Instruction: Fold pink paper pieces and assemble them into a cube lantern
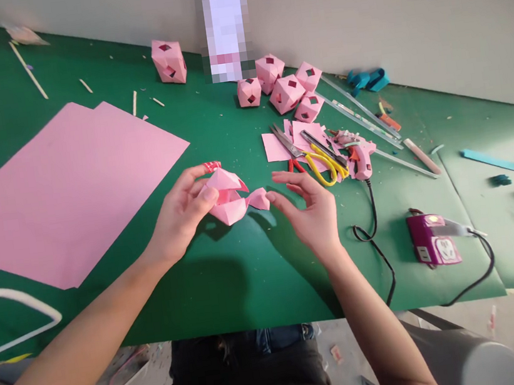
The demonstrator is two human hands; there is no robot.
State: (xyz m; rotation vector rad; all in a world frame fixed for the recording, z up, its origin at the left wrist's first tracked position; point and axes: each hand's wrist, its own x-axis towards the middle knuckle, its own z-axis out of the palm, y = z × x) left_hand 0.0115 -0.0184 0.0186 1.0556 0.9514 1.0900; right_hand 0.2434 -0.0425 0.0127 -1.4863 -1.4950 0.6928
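Observation:
My left hand [186,205] is closed on a partly folded pink paper shape [228,212], with the thumb on its near face and the fingers behind. The shape is hollow and open on its right, where a narrow folded strip sticks out. Beside the strip's end is my right hand [309,208], its thumb and fingers spread apart. The thumb tip is at the strip's end; whether it touches I cannot tell. Red-and-white wrapping shows on a left fingertip.
Large pink sheets [72,191] lie at left. Several finished pink paper shapes [288,93] stand at the back. Scissors [322,162], a utility knife [321,146] and a pink glue gun [361,156] lie right, its cord running forward near a purple power socket [433,238].

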